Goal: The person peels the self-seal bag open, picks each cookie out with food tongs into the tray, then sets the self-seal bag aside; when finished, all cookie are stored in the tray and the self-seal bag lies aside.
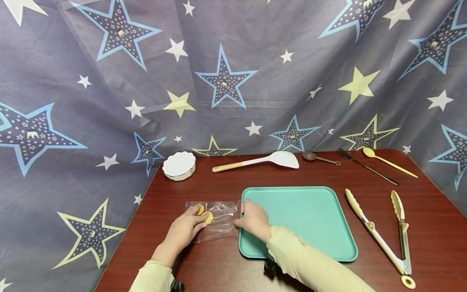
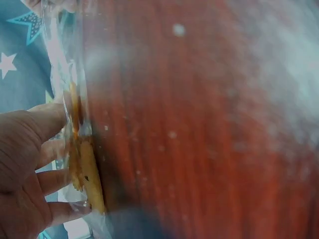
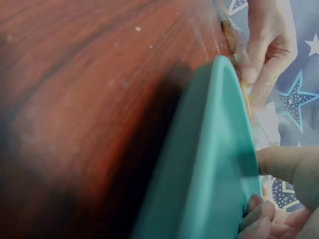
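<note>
A clear plastic bag (image 1: pixel 219 233) lies on the table to the left of the teal tray (image 1: pixel 299 194). Inside it are round golden cookies (image 1: pixel 209 218), seen edge-on as thin discs (image 2: pixel 91 174) in the left wrist view. My left hand (image 1: pixel 184 228) rests on the bag's left part, its spread fingertips pressing around the cookies. At the bag's right end, beside the tray's left rim, my right hand (image 1: pixel 254 219) pinches the plastic edge between thumb and curled fingers. In the right wrist view the tray's rim hides part of the bag.
Along the back stand a white fluted dish (image 1: pixel 179 165), a white spatula (image 1: pixel 281 159), a brown measuring spoon (image 1: pixel 310 156), a thin dark utensil (image 1: pixel 368 167) and a yellow spoon (image 1: pixel 369 152). Spread tongs (image 1: pixel 383 243) lie right of the tray. Star-patterned cloth (image 1: pixel 226 121) hangs behind.
</note>
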The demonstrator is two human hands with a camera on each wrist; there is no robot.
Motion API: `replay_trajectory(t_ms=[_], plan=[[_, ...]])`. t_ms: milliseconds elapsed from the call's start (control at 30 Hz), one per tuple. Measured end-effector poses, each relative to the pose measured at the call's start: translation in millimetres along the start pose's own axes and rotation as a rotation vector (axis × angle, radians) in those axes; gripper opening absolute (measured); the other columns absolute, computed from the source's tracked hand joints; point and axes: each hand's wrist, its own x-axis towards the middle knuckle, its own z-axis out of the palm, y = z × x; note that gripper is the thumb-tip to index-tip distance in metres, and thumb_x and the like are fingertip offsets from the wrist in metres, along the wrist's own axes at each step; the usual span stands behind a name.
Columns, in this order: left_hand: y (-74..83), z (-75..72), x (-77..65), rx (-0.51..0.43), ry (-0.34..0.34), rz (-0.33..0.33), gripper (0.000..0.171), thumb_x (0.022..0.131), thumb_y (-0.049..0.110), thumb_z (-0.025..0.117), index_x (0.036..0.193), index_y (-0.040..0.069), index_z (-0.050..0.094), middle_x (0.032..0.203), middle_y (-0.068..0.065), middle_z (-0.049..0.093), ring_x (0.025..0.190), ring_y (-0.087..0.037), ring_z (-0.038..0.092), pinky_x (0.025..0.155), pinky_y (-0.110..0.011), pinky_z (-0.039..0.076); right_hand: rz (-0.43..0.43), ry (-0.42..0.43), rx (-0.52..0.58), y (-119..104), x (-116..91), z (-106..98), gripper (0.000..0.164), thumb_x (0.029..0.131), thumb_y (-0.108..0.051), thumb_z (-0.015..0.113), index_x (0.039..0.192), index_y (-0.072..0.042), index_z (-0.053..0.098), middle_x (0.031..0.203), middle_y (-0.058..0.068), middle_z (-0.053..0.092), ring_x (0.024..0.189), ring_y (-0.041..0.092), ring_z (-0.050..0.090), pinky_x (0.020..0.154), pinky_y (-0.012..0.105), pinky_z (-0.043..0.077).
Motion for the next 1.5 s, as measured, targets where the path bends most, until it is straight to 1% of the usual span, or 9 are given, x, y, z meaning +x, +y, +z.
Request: replay_trajectory(t_ms=[200,433,733,867,933,1033,1167,1400,1500], plan=[[0.0,-1.0,0.7,-0.056,0.013,-0.023,0.025,0.086,0.016,0.074,0.11,0.015,0.076,0.131,-0.019,0.059,0.122,-0.04,0.055,0.097,-0.053,0.045,-0.003,0.0,-0.01,-2,-2,0,0.051,0.063,-0.037,0.09,0.082,-0.012,0.051,0.065,0.0,0.048,0.061,0.019,0.05,0.051,0.035,0.039],[-1.6,-1.2,2.1,-0.23,0.052,-0.101,0.019,0.087,0.013,0.073,0.105,0.013,0.078,0.128,-0.015,0.063,0.119,-0.033,0.058,0.099,-0.049,0.044,-0.029,-0.007,-0.042,-2,-4,2,0.061,0.059,-0.041,0.093,0.087,-0.013,0.047,0.066,-0.001,0.05,0.062,0.021,0.055,0.05,0.036,0.041],[-5.4,-4.0,1.1,-0.402,0.126,-0.136,0.016,0.085,0.006,0.074,0.1,0.006,0.078,0.114,-0.016,0.069,0.11,-0.033,0.064,0.099,-0.048,0.044,-0.237,0.063,0.026,3,-10,4,0.053,0.064,-0.021,0.091,0.086,-0.014,0.044,0.079,0.0,0.04,0.062,0.017,0.042,0.052,0.031,0.035],[-5.8,-5.1,1.0,-0.439,0.144,-0.164,0.015,0.084,0.005,0.075,0.098,0.005,0.078,0.109,-0.015,0.071,0.107,-0.032,0.066,0.099,-0.047,0.045,-0.313,0.074,0.056,6,-13,4,0.042,0.069,-0.017,0.088,0.081,-0.014,0.048,0.095,0.006,0.046,0.064,0.018,0.047,0.051,0.028,0.036],[-5.9,-5.2,0.8,-0.452,0.16,-0.172,0.013,0.083,0.005,0.076,0.095,0.006,0.079,0.106,-0.013,0.072,0.105,-0.031,0.067,0.098,-0.047,0.046,-0.348,0.06,0.044,7,-13,4,0.029,0.072,-0.017,0.086,0.078,-0.016,0.057,0.108,0.01,0.051,0.073,0.021,0.054,0.054,0.03,0.042],[-6.2,-5.3,0.2,-0.484,0.177,-0.194,0.011,0.081,0.005,0.078,0.091,0.008,0.08,0.103,-0.01,0.073,0.103,-0.029,0.068,0.096,-0.044,0.048,-0.387,0.011,0.002,8,-14,3,0.009,0.078,-0.019,0.082,0.082,-0.021,0.074,0.127,0.016,0.053,0.097,0.026,0.06,0.066,0.035,0.051],[-6.4,-6.8,-0.8,-0.535,0.189,-0.242,0.009,0.082,0.008,0.077,0.091,0.009,0.08,0.1,-0.005,0.074,0.102,-0.025,0.068,0.095,-0.038,0.049,-0.406,-0.078,-0.057,8,-13,1,0.016,0.084,-0.025,0.078,0.099,-0.024,0.079,0.138,0.017,0.05,0.12,0.03,0.054,0.085,0.04,0.052],[-8.1,-10.9,-2.9,-0.609,0.223,-0.358,0.013,0.085,0.016,0.077,0.096,0.011,0.079,0.095,0.0,0.075,0.101,-0.017,0.067,0.093,-0.03,0.049,-0.455,-0.128,-0.11,9,-10,-3,0.018,0.084,-0.028,0.077,0.102,-0.024,0.079,0.135,0.016,0.053,0.122,0.028,0.053,0.091,0.042,0.05],[-8.3,-11.5,-4.0,-0.635,0.219,-0.375,0.014,0.086,0.016,0.076,0.098,0.01,0.079,0.096,-0.001,0.075,0.102,-0.017,0.066,0.092,-0.028,0.048,-0.478,-0.125,-0.115,11,-8,-4,0.02,0.084,-0.027,0.077,0.104,-0.023,0.079,0.131,0.014,0.056,0.12,0.026,0.054,0.091,0.04,0.05]])
